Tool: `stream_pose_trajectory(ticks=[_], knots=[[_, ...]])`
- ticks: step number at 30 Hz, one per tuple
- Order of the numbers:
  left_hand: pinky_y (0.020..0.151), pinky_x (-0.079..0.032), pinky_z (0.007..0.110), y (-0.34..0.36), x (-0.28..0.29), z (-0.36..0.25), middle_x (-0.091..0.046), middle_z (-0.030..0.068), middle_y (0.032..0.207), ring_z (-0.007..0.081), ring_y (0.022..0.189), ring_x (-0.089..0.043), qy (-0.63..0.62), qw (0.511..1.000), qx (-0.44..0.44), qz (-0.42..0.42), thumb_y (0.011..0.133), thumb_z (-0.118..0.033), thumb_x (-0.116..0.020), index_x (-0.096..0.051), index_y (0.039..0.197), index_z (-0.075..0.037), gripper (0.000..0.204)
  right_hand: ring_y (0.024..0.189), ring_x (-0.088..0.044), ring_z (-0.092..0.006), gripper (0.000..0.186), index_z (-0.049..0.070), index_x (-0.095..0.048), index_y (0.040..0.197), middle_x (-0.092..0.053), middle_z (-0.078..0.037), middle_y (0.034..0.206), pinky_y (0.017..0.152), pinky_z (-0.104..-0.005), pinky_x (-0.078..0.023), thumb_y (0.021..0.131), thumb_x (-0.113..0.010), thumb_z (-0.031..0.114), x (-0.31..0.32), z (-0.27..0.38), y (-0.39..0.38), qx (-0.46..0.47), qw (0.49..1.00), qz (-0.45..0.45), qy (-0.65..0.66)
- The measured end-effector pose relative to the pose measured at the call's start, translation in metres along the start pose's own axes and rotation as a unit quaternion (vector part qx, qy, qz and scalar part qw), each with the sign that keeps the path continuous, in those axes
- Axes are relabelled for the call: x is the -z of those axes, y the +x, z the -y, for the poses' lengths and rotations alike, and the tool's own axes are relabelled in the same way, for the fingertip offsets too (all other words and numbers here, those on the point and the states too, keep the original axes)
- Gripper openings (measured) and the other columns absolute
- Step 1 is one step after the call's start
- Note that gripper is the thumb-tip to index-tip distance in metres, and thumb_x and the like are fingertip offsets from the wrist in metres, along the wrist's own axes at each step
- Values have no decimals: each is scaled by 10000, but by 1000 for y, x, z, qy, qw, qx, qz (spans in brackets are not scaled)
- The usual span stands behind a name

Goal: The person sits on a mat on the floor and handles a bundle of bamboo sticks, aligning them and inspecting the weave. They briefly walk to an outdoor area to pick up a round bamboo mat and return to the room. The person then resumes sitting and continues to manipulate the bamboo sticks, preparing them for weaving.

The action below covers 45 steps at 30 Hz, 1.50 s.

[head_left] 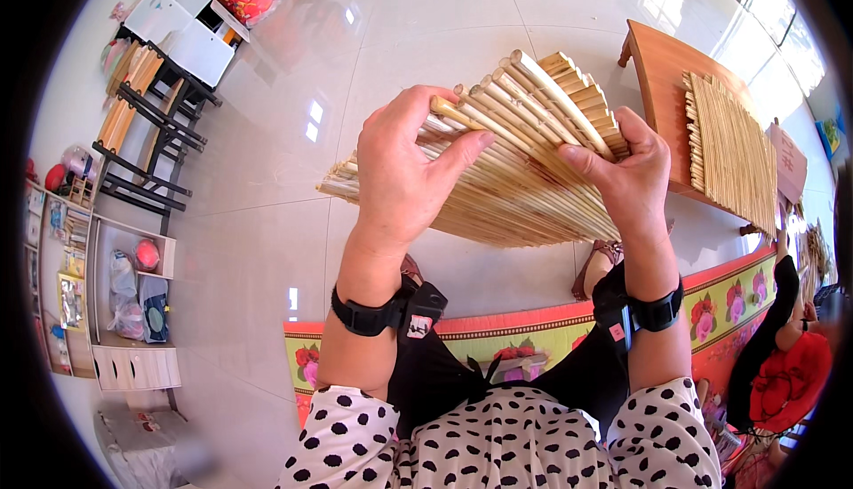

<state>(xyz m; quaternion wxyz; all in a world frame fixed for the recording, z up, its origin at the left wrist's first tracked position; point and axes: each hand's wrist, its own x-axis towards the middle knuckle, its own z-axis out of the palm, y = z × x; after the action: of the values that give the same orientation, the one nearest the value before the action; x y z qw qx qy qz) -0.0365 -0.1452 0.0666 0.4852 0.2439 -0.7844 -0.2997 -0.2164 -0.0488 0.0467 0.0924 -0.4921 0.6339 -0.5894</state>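
Note:
I hold up a mat of pale reed sticks in front of me, its round cut ends fanned unevenly along the upper edge. My left hand grips its upper left part, thumb lying across the sticks and fingers curled toward the back. My right hand is closed on the right part, thumb pressed on the front and fingertips around the edge. The mat's underside is hidden. Black straps with small devices circle both my forearms.
A wooden table at right bears another stick mat. A person in red and black works at lower right. Left are shelving and black-framed benches. A patterned floral strip runs below me on the tiled floor.

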Motion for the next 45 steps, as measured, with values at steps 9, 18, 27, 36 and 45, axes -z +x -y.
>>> stream_pose_trajectory(ticks=[9,18,27,36,45], knots=[[525,-476,259,-2,-7,2,-611,117,733,185,619,-615,33,999,-18,-19,616,-57,-743,-543,781,8,267,565,-368,-38,362,10,-469,634,-424,27,569,483,-213,-350,613,-785,185,2,-3,1,8,1000,-6,-3],[792,-424,253,-1,5,-9,-595,55,947,130,886,-547,62,992,46,97,601,-14,-724,-512,1042,-14,489,560,-434,-20,272,1,-546,677,-519,21,597,476,-189,-383,650,-766,158,0,-19,-4,-83,990,37,112],[784,-430,266,-2,1,1,-579,65,954,122,873,-537,83,994,-8,71,663,-34,-688,-505,1078,-23,453,658,-593,-109,293,-45,-595,890,-635,-85,797,575,-232,-493,680,-731,107,-4,-12,-4,-131,975,56,173],[729,-427,241,-7,-12,0,-547,53,922,106,810,-499,40,990,122,51,790,-62,-600,-493,1043,14,285,512,-533,-242,395,-27,-554,670,-517,-148,553,503,-341,-423,559,-744,300,9,-18,2,6,999,30,-38],[732,-416,238,-12,-19,3,-547,46,895,108,795,-490,73,990,116,41,825,-118,-577,-494,1017,5,243,785,-531,-300,588,18,-501,991,-517,-116,837,677,-367,-440,510,-757,238,10,-12,-10,121,991,-39,-46]])
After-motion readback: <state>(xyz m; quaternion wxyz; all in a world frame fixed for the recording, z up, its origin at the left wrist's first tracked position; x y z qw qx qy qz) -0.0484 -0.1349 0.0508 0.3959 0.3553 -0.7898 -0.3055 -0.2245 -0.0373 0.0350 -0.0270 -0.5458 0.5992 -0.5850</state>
